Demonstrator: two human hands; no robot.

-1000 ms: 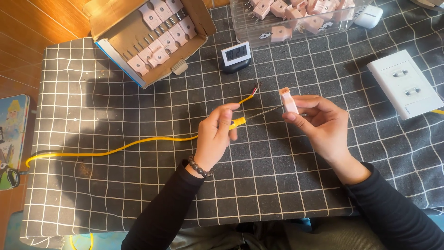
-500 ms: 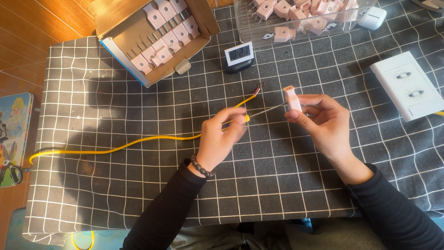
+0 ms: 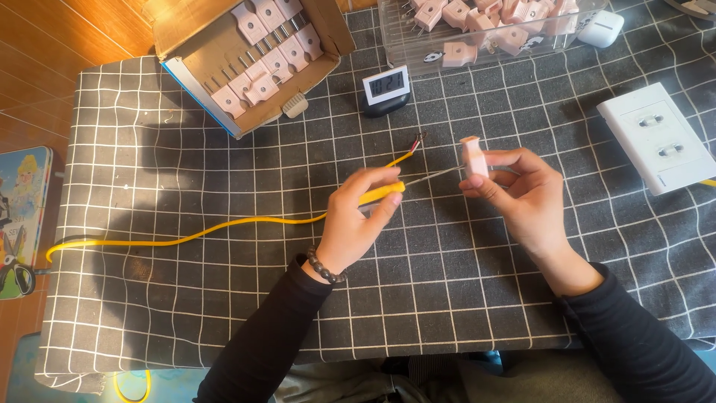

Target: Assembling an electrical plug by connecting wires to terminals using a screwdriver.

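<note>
My left hand (image 3: 358, 216) grips a yellow-handled screwdriver (image 3: 384, 192); its thin metal shaft reaches right to a pink plug (image 3: 473, 158). My right hand (image 3: 522, 194) pinches that plug upright between fingers and thumb. A yellow cable (image 3: 224, 225) lies on the checked cloth (image 3: 224, 313) under my left hand, and its stripped end (image 3: 418, 140) points up toward a small digital clock.
An open cardboard box (image 3: 253, 60) holds several pink plugs at back left. A clear tray (image 3: 485, 30) of more pink plugs sits at the back. The digital clock (image 3: 388, 89) stands between them. A white wall socket plate (image 3: 660, 138) lies right. Scissors (image 3: 15, 272) rest far left.
The screwdriver tip has come up against the pink plug, and my right hand has turned the plug slightly. The cable stays in place.
</note>
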